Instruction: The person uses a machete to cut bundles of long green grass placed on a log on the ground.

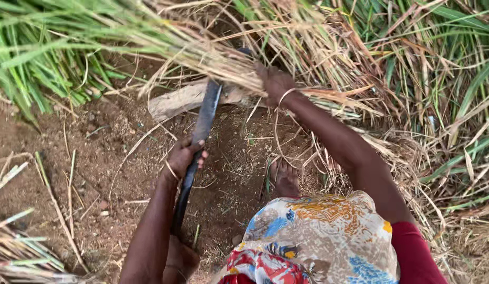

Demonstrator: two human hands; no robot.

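Bare reddish-brown soil (97, 152), littered with dry stalks, fills the lower left of the view, with green grass (39, 58) along the top left and a tangle of dry and green blades over the right side. On the left, the left hand (184, 158) is wrapped shut around the dark handle of a machete (202, 126), whose flat blade runs up and slightly right from the fist toward a pale block of wood (176, 100) lying on the ground. The blade tip lies across that wood, just beneath a bundle of dry straw-coloured grass stalks (202, 55). The right hand (273, 84) is clenched around the bundle at its near end, pressing the stalks together; the bundle stretches up and to the left from the fist, over the wood and the blade. A thin bangle sits on the right wrist. A bare foot (284, 179) rests on the soil between the two arms, and patterned cloth (318, 242) in blue, orange and red covers the lap at the bottom.
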